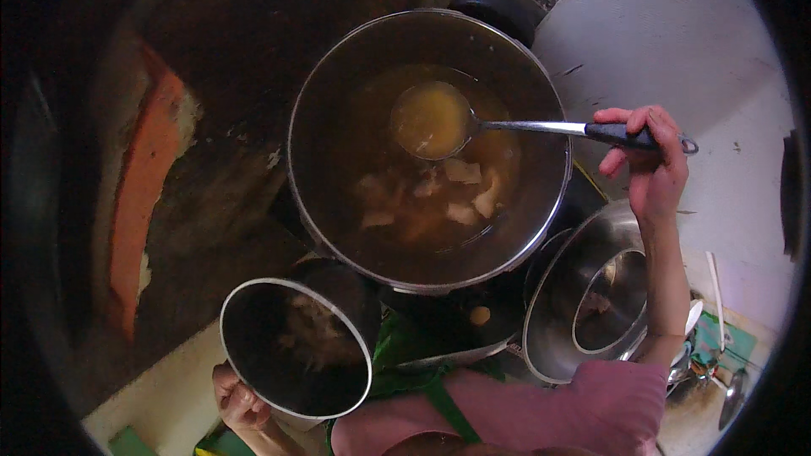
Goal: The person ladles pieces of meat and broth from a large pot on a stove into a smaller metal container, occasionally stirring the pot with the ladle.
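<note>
In my right hand [656,158] is the black-handled end of a metal ladle [434,119]. The ladle's bowl, filled with yellowish broth, hangs over a large metal pot [304,202]. Brownish broth [418,221] stands in that pot, with several pale chunks of food [462,172] near its surface. My left hand [241,400] grips the side of a smaller dark pot [266,329] with a pale rim, held tilted at the lower left. Some pieces of food [310,323] show dimly inside it; what they are I cannot tell.
A steel basin or lid [551,335] leans at the right under my forearm. Spoons and other utensils [732,399] lie at the lower right. The large pot's black handle [494,12] sticks out at the back. A white wall panel [671,44] rises at the right.
</note>
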Available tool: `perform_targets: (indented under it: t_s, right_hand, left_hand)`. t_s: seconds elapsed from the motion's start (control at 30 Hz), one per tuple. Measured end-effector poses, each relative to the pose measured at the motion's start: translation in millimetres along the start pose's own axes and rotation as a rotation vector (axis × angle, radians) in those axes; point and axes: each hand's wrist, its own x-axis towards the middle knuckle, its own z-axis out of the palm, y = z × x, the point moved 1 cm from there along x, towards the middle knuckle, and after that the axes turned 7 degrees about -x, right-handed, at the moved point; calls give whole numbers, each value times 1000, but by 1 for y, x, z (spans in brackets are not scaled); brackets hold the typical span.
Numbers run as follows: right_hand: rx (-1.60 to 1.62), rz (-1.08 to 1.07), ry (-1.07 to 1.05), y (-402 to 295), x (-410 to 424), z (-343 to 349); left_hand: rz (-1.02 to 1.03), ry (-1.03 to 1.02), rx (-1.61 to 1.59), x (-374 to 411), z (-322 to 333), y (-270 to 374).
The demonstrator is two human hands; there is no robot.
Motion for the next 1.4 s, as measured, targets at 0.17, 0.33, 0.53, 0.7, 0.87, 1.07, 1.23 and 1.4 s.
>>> perform_targets:
  t_s: [0.17, 0.33, 0.53, 0.7, 0.87, 1.07, 1.23, 1.4]
  right_hand:
    - [7, -2, 23, -20, -8, 4]
    - [3, -41, 21, -39, -25, 7]
    - [21, 16, 43, -28, -38, 16]
    - [61, 18, 40, -7, -48, 17]
    - [12, -81, 79, -33, -56, 21]
    - [-70, -224, 100, -107, -75, 26]
    - [-110, -281, -16, -166, -85, 26]
    - [-172, -255, -115, -200, -105, 42]
  left_hand:
    - [-15, 111, 55, -6, -4, -5]
    - [-114, 144, 83, 0, 20, 2]
    - [-189, -20, 111, 8, 32, 7]
    - [-184, -113, 106, 8, 34, 6]
    - [-169, -157, 96, 10, 28, 1]
    - [-156, -210, 89, 13, 25, -1]
    - [-171, -199, 91, 10, 28, 4]
    - [-168, -240, 107, 9, 34, 7]
